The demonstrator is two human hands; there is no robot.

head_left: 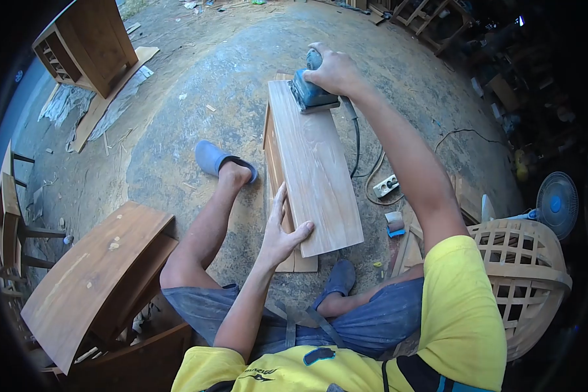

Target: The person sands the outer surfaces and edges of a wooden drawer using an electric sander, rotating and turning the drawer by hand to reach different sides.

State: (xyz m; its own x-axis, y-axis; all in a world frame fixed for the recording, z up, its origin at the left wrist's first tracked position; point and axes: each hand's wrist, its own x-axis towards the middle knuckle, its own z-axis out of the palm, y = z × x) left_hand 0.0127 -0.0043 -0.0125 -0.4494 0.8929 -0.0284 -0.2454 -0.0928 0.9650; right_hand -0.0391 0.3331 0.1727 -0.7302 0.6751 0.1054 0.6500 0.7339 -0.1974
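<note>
A blue electric sander [313, 91] rests flat on the far end of a pale wooden board [321, 179]. My right hand [335, 70] is closed over the top of the sander, with its cord hanging down on the right. At the near left edge of the board is my left hand [285, 230], its thumb on the top face and its fingers along the side. Beneath the board and to its left shows another wooden piece [276, 163], mostly covered.
A white power strip [386, 186] and cables lie right of the board. Wooden furniture [111, 261] stands at left, with a cabinet [88, 46] at far left. At right are a lattice wooden piece [522, 274] and a fan [558, 201]. My clog-shod feet flank the board.
</note>
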